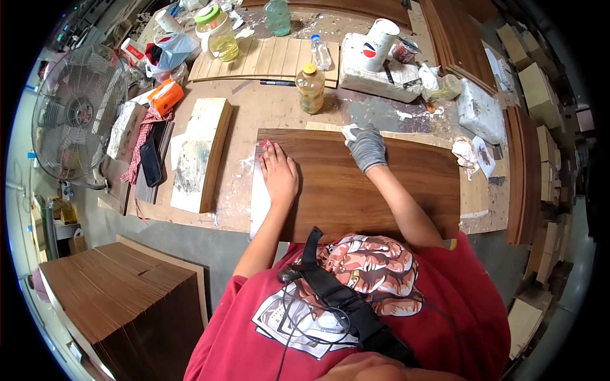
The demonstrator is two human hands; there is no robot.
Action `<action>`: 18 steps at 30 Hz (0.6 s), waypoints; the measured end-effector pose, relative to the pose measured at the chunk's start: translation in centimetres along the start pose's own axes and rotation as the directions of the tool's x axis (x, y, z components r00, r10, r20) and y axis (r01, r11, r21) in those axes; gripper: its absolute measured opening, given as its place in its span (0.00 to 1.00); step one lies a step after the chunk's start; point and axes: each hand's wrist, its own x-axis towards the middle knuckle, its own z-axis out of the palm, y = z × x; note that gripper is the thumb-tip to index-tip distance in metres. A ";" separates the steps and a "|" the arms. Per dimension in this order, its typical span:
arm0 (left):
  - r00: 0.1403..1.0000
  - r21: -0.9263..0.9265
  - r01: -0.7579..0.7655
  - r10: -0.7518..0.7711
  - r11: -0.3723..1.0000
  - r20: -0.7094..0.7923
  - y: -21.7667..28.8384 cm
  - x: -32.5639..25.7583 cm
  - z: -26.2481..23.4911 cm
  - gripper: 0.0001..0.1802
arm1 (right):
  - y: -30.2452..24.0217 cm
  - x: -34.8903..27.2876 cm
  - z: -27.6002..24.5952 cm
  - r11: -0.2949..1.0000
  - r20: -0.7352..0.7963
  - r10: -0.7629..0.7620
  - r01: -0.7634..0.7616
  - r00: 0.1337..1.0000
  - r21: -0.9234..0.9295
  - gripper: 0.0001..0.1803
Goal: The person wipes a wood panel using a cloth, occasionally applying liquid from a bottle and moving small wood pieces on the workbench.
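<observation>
A dark brown wood-grain board (330, 184) lies flat on the worktable in front of me. My left hand (278, 174), bare and with red nails, rests flat on its left end, fingers stretched toward the far edge. In a grey knitted glove, my right hand (367, 150) is closed over the board near its far edge, right of the middle. A small white wad of cloth (347, 131) sticks out from under those gloved fingers. Most of the wad is hidden by the hand.
Beyond the board stand a yellow-capped bottle (310, 89) and a paint-stained block (381, 70) with a paper cup (379, 44). On the left are a wooden block (202, 152), a phone (150, 162) and a fan (79, 114). Stacked brown panels (121, 286) stand lower left.
</observation>
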 end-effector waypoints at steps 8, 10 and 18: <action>0.999 0.000 0.006 -0.006 1.000 0.039 -0.2 -0.3 0.3 0.32 | -3.0 -0.2 1.9 0.998 -0.120 -0.010 0.003 0.993 -0.061 0.21; 1.000 0.021 -0.010 0.010 1.000 0.006 -0.6 -0.3 0.4 0.33 | -1.2 -1.0 1.3 0.993 -0.160 -0.039 0.021 0.986 -0.118 0.21; 0.999 0.039 -0.027 0.025 0.999 0.043 0.4 0.0 0.2 0.33 | 12.8 -2.3 -4.8 0.979 -0.214 0.204 -0.204 0.955 0.022 0.21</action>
